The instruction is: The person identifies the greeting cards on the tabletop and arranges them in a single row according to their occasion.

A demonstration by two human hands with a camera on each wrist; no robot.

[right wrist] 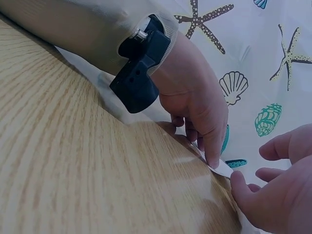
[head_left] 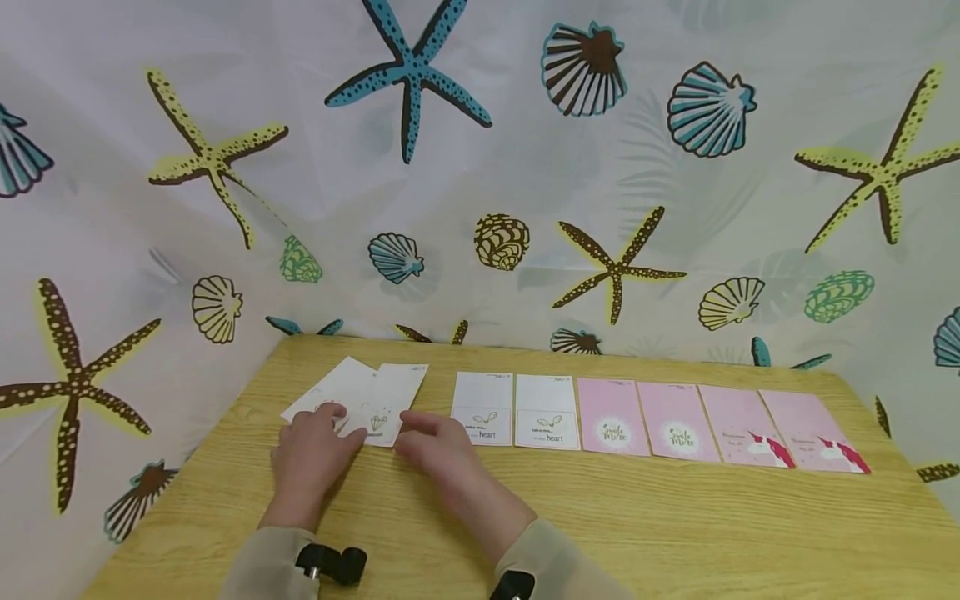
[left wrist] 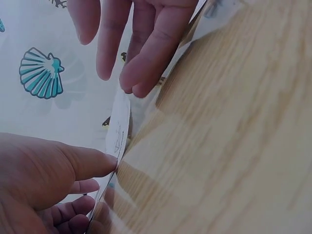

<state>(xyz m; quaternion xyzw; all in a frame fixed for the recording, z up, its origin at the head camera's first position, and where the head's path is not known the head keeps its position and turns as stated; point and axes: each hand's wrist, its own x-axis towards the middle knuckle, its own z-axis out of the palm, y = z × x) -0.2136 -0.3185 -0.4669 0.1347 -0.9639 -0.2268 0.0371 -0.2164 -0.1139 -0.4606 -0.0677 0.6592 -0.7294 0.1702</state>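
Two white cards lie at the left of the table. The right one bears a small gold diamond drawing and stands nearly straight; the other card is tilted, and their edges overlap. My left hand rests on the tilted card, its thumb extended to the lower edge of the diamond card. Beside that card's right edge is my right hand, with index finger and thumb stretched toward it. In the left wrist view, the right hand has loose fingers with nothing held. The left palm's underside is hidden.
To the right runs a row of cards: two white "heart" cards, two pink "Smile More" cards and two pink unicorn cards. Behind the wooden table hangs a curtain printed with shells and starfish.
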